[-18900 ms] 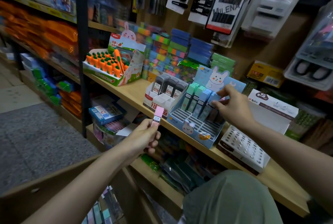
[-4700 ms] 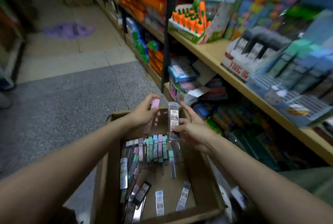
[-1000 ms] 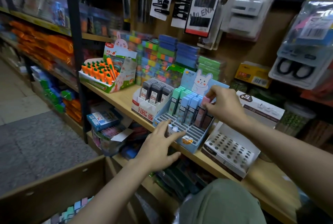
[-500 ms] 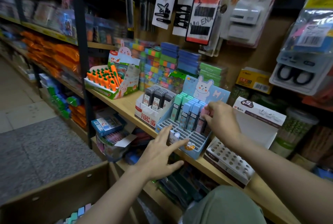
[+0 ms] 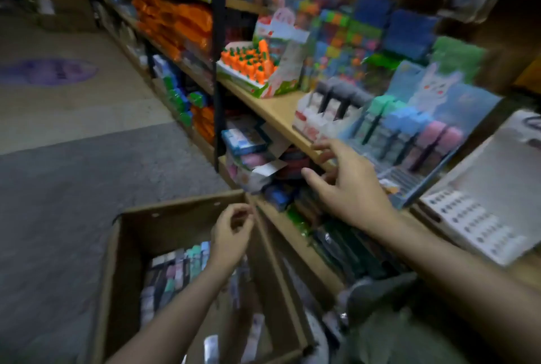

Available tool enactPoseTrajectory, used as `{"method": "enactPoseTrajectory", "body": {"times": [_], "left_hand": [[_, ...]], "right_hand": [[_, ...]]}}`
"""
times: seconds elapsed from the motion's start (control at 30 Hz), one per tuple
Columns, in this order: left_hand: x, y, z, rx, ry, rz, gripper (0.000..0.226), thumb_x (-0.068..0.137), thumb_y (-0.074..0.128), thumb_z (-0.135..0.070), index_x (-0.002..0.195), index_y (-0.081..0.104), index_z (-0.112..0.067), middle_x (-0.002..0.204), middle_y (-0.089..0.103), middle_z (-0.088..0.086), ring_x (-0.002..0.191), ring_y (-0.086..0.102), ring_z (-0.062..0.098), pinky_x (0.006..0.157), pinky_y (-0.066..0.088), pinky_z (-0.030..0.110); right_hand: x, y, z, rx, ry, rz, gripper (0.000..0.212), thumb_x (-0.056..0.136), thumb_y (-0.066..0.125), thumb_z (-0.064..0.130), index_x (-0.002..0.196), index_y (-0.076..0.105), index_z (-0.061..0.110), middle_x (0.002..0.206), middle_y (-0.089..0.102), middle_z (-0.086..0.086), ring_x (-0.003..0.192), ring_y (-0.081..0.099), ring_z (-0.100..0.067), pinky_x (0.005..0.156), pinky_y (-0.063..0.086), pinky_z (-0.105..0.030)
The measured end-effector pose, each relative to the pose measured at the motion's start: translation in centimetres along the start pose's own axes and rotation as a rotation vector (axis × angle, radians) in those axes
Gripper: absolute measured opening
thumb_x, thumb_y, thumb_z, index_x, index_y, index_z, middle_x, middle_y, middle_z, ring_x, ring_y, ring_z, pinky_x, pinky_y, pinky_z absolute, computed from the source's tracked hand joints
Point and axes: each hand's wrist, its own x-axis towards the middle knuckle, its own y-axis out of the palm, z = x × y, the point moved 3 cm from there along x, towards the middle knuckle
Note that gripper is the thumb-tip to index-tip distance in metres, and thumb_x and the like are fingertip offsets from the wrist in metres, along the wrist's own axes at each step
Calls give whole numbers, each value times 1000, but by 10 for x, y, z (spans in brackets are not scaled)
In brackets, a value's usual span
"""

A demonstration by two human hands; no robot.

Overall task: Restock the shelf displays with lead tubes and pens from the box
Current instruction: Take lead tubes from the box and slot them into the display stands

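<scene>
Reaching back toward the box (image 5: pixel 131 246) with both grips empty, left hand (image 5: pixel 231 235) loosely curled above the lead tubes (image 5: pixel 178 270), right hand (image 5: pixel 348 185) spread just below the half-filled blue display (image 5: pixel 415 141), so plenty's looking left.

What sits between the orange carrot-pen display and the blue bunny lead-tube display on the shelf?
Head view: a white-and-red tray of dark-capped lead tubes sits between the carrot-pen display and the blue bunny display, close against the latter.

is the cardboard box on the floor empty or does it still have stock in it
Not empty. The open cardboard box holds a row of lead tubes with mixed pastel and dark caps, below the left hand; more lie loose toward its near end.
</scene>
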Motion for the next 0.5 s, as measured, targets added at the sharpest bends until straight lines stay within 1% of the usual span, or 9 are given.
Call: {"method": "enactPoseTrajectory", "body": {"times": [0.03,0.1,0.17,0.2,0.27,0.33,0.4,0.43,0.5], "left_hand": [[-3,-15,25,-13,-131,-97,17,88,60,5,96,63,-10,94,65,7,87,61,13,78,47,17],[-15,-42,75,29,-399,-237,18,87,57,8,100,63,-2,98,66,19,92,60,27,85,46,29],[-29,-62,120,93,-597,-276,20,86,56,7,105,62,3,103,67,24,99,62,37,90,48,39],[-36,-68,137,106,-653,-281,21,86,57,5,106,62,3,103,68,23,100,62,39,90,49,40],[-50,-78,160,110,-746,-291,21,85,62,0,106,64,-2,101,69,16,98,63,34,81,47,28],[-56,-84,175,126,-803,-288,22,84,67,-3,105,63,-4,102,69,14,91,61,26,73,41,22],[-55,-86,188,184,-814,-234,29,83,70,-6,111,62,-2,111,67,17,99,61,27,83,45,27],[-53,-88,194,223,-815,-209,34,83,71,-7,115,61,-2,115,65,17,105,60,29,90,46,31],[-46,-93,201,302,-830,-217,42,82,73,-9,121,58,-5,121,61,16,112,57,29,95,46,35]], "right_hand": [[0,26,8,21,-20,78,34,87,68,36,117,53,29,95,63,8,72,62,-1,67,50,-21],[-2,81,18,52,-26,219,34,86,68,34,117,55,25,99,63,6,83,62,-7,74,48,-25],[-9,135,20,82,40,357,34,87,69,31,117,57,19,98,63,3,87,60,-13,70,38,-19],[-15,160,16,103,98,426,33,88,68,29,117,57,17,94,63,2,85,59,-14,66,33,-18],[-27,207,4,167,235,549,31,90,67,27,116,58,14,89,63,1,86,60,-16,65,33,-19],[-39,246,-10,192,341,624,30,91,66,27,116,59,12,94,66,-2,92,62,-18,63,36,-17],[-49,277,-25,191,428,673,29,92,64,29,116,60,13,99,66,-3,93,61,-15,65,37,-15],[-52,291,-32,181,465,692,28,93,63,29,117,60,14,102,67,-3,95,61,-16,71,38,-17],[-57,317,-47,130,518,732,28,93,64,27,119,61,17,106,68,-5,104,63,-21,81,44,-24]]}}
